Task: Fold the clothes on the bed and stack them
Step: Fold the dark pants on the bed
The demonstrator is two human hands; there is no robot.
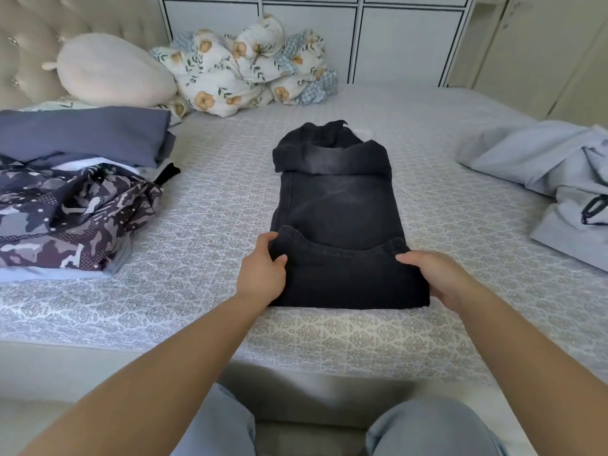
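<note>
Black jeans (339,209) lie folded lengthwise in the middle of the bed (214,192), their near end doubled over towards me. My left hand (263,271) grips the left edge of that near fold, thumb on top. On the right edge my right hand (437,274) holds the same fold, fingers curled under the cloth. A stack of folded clothes (75,205) sits at the left, with a camouflage-print piece on top and a blue-grey one behind. An unfolded pale blue garment (552,172) lies crumpled at the right.
A cream pillow (115,70) and a bunched floral quilt (250,67) lie at the head of the bed by the padded headboard (29,37). White cabinet doors (362,34) stand behind. My knees (427,429) are at the bed's near edge.
</note>
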